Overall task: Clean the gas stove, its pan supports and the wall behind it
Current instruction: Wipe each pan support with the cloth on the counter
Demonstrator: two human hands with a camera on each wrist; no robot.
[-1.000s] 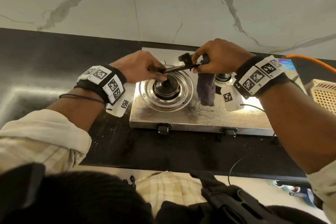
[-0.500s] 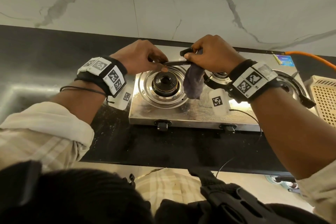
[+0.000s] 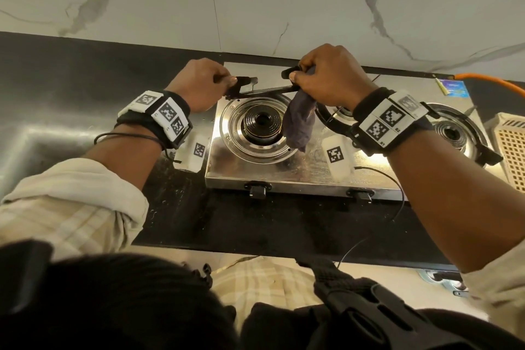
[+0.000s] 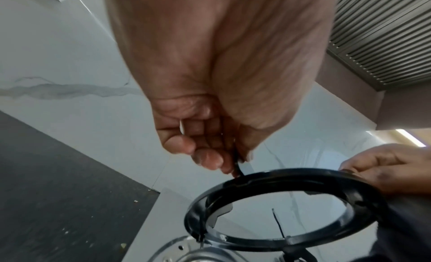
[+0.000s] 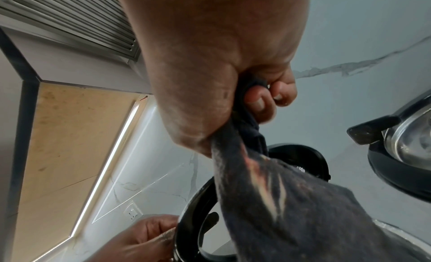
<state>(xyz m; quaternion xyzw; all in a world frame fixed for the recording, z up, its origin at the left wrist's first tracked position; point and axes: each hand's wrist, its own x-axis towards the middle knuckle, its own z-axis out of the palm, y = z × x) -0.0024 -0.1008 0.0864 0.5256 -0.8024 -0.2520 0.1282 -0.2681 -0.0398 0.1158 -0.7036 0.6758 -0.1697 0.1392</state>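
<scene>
The steel gas stove (image 3: 284, 169) stands on a black counter below the white marble wall (image 3: 255, 3). Both hands hold a black ring-shaped pan support (image 3: 264, 90) edge-on above the bare left burner (image 3: 262, 123). My left hand (image 3: 227, 81) pinches one of its prongs at the left end. In the left wrist view the fingers (image 4: 210, 159) close on a thin prong above the ring (image 4: 279, 244). My right hand (image 3: 298, 77) grips the ring's right end together with a dark cloth (image 3: 301, 122), which hangs down beside the burner. The cloth (image 5: 291, 201) fills the right wrist view.
Another pan support (image 3: 480, 148) sits on the right burner; a further ring (image 3: 324, 118) shows under my right wrist. An orange gas hose (image 3: 488, 79) and a cream slotted basket (image 3: 511, 145) lie to the right. Two knobs (image 3: 257, 189) face me. A hood grille (image 4: 385, 35) hangs overhead.
Both hands have carried the pan support a little up and back toward the wall. The left hand now holds farther left, at a prong. The cloth has swung with the right hand.
</scene>
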